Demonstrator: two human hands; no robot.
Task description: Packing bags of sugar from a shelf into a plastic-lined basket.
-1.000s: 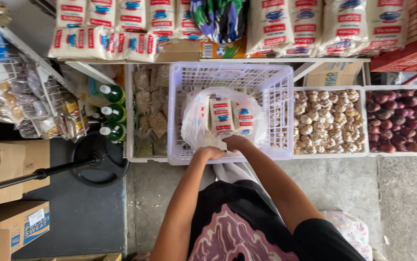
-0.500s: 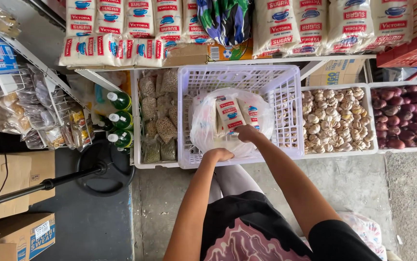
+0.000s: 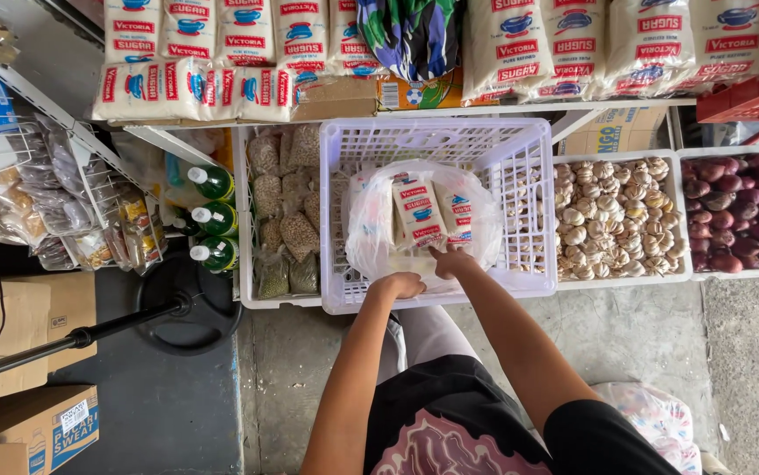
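**Both hands at a bag of packets in a white crate**

A person leans over a white plastic crate [image 3: 520,176] on the floor of a shop. The left hand [image 3: 399,285] is curled at the crate's near rim, gripping the edge of a clear plastic bag [image 3: 370,229]; the right hand [image 3: 451,261], just beside it and inside the crate, pinches the same bag with its fingers drawn narrow. The bag sits in the middle of the crate, bulging with small white packets printed red and blue [image 3: 419,213]. Left of the crate, a tray holds bagged dried beans [image 3: 296,233], with green bottles [image 3: 214,218] beyond that. Right of the crate lie trays of garlic [image 3: 612,215] and red onions [image 3: 744,211]. Behind the crate, a shelf carries stacked white sacks [image 3: 221,53].
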